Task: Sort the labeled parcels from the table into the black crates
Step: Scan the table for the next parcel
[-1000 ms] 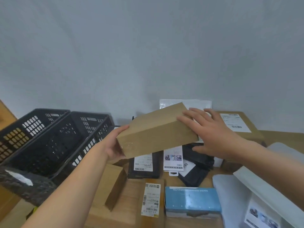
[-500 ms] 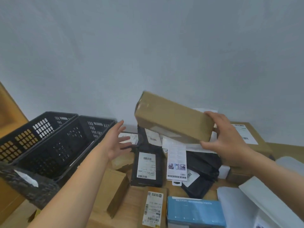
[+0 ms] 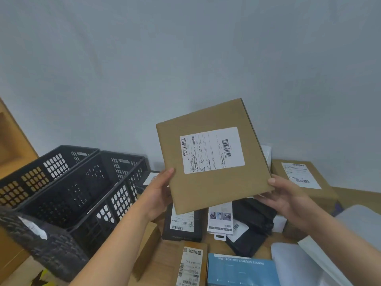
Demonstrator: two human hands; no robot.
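I hold the flat cardboard parcel (image 3: pixel 214 186) up above the counter (image 3: pixel 356 195), tilted, its white shipping label (image 3: pixel 212 150) facing me. My left hand (image 3: pixel 158 195) grips its lower left edge, thumb on the front. My right hand (image 3: pixel 288 199) pinches the lower right corner. The black crates (image 3: pixel 115 201) stand to my left, apart from the parcel.
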